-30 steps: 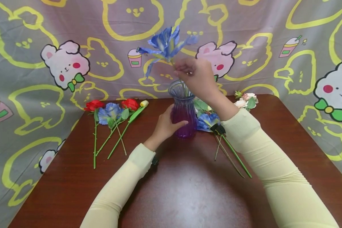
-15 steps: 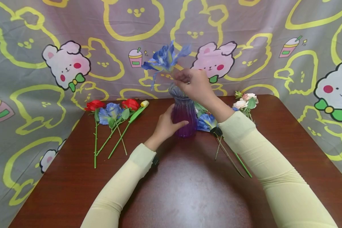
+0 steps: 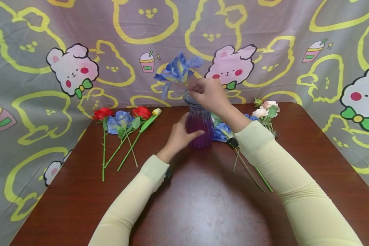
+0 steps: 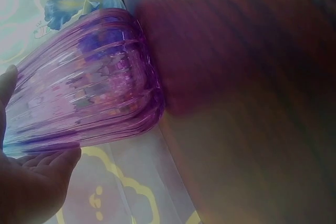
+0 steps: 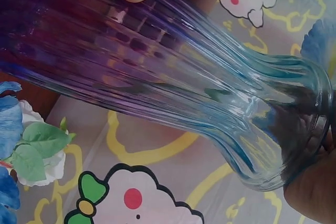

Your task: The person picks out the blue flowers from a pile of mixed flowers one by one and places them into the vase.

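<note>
A ribbed glass vase (image 3: 200,128), purple below and pale blue at its flared mouth, stands upright on the table. Around its left side, my left hand (image 3: 179,136) grips the body; the thumb lies across the front. My right hand (image 3: 212,96) is right over the rim and pinches a blue artificial iris (image 3: 176,71) just under its bloom. The bloom leans left above the mouth, and most of its stem is hidden by the hand and glass. In the right wrist view, the right hand (image 5: 314,192) is against the vase's rim (image 5: 323,103).
Left on the brown table (image 3: 215,205) lie red roses (image 3: 141,112), a blue flower (image 3: 120,122) and a pale yellow tulip (image 3: 156,111). Right of the vase lie another blue flower (image 3: 222,132) and pale pink roses (image 3: 260,112), partly behind my right arm. A patterned cloth (image 3: 273,75) hangs behind.
My right hand has come down toward the vase mouth with the blue iris, whose bloom now sits lower. The left hand and the vase have stayed in place.
</note>
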### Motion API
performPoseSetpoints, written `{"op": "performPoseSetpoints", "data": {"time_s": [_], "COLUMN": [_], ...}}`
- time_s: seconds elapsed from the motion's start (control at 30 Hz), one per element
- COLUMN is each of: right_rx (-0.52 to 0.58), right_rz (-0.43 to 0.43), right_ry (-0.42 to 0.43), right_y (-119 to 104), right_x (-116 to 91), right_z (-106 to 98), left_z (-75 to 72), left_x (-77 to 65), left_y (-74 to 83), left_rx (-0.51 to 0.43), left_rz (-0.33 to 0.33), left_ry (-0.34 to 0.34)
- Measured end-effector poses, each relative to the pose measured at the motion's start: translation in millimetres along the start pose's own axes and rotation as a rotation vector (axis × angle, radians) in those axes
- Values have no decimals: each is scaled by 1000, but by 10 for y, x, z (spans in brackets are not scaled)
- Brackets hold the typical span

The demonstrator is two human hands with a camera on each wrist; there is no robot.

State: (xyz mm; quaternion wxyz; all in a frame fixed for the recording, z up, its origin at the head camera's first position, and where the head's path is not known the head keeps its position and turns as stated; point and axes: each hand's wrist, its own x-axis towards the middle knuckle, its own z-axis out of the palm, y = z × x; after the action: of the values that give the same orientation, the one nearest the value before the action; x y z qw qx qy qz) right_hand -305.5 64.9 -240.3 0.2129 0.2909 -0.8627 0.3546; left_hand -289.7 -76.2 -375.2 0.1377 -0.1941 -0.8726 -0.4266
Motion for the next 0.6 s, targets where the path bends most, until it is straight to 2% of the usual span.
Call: {"op": "performPoseSetpoints", "data": {"time_s": [0.3,0.6], "right_rx": [-51,-104], "right_rz": [25,42], "right_ry": [-89,-173], "right_y": [20,-4], "right_x": [6,47], "right_z": [-3,-27], "left_z": [2,12], "left_x": [-9,-4], "left_y": [0,0], "left_rx": [-42,-40], "left_rz": [-15,14], "left_ry": [-16,7]}}
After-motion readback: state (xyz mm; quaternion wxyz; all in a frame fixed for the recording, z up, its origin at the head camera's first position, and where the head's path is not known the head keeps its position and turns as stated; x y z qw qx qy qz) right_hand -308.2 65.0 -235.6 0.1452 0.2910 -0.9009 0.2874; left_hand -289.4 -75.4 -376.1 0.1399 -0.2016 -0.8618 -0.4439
